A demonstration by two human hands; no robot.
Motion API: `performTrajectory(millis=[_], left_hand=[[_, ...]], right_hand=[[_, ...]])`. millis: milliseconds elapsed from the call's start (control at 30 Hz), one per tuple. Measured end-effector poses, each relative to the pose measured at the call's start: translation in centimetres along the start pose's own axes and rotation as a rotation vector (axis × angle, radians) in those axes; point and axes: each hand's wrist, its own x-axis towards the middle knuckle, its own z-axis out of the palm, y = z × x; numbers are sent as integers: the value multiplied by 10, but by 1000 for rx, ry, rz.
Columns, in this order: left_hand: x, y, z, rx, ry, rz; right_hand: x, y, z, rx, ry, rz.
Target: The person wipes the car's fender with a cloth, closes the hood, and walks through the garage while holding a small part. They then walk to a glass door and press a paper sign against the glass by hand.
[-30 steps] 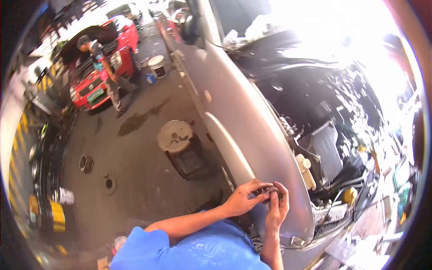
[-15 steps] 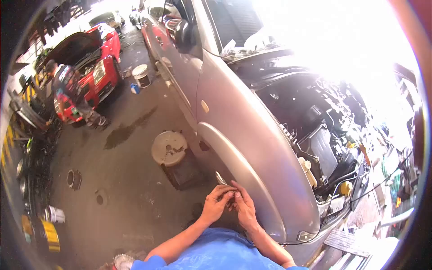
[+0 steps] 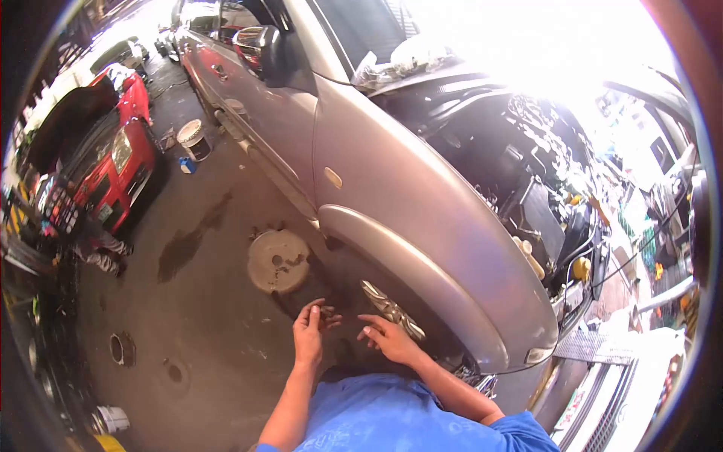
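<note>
I am beside the front wheel arch of a silver car (image 3: 422, 218). My left hand (image 3: 308, 333) is raised in front of the arch, its fingers curled around a small dark part (image 3: 330, 319). My right hand (image 3: 388, 340) is a little to the right of it, fingers spread and holding nothing. Its fingertips are just below a shiny metal piece (image 3: 390, 309) that sticks out of the dark wheel well. The two hands are apart. My blue shirt fills the bottom of the view.
A round tan disc (image 3: 277, 260) rests on a dark stand on the oily floor beside the arch. The silver car's engine bay (image 3: 527, 173) is open. A red car (image 3: 113, 158), a crouched person (image 3: 98, 245) and a white bucket (image 3: 193, 138) are at the left. Round parts (image 3: 120, 348) lie on the floor.
My hands were together on the small part; they have now separated and dropped toward the wheel well. The view has swung left and down along the fender.
</note>
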Motion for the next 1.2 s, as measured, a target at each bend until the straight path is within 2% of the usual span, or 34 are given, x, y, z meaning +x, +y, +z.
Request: performTrajectory(millis=[167, 267, 467, 533, 667, 867, 967, 1000, 1067, 1100, 1133, 1200], left_hand=[[10, -1, -13, 49, 35, -60], [7, -2, 9, 97, -64, -8], [-27, 25, 110, 253, -256, 67], [-34, 23, 137, 248, -329, 121], [-48, 15, 178, 204, -438, 173], [-61, -2, 216, 306, -432, 177], [-52, -26, 212, 463, -425, 142], [-46, -37, 205, 523, -424, 127], [-38, -56, 190, 751, -358, 71], [-31, -74, 175, 847, -315, 120], [-21, -96, 152, 941, -269, 173], [18, -159, 58, 887, -280, 51]], right_hand=[[-10, 11, -9, -167, 30, 40], [-16, 34, -19, -286, 45, -39], [-41, 52, -48, -434, 87, -33], [-48, 70, -58, -431, 157, -97], [-68, 68, -81, -335, 161, 19], [-84, 99, -101, -346, 194, 12], [-88, 106, -112, -354, 181, -47], [-91, 100, -117, -352, 153, -9], [-98, 96, -128, -347, 180, -47], [-100, 97, -133, -325, 184, -43], [-101, 97, -138, -302, 186, -41], [-105, 98, -146, -258, 179, -38]])
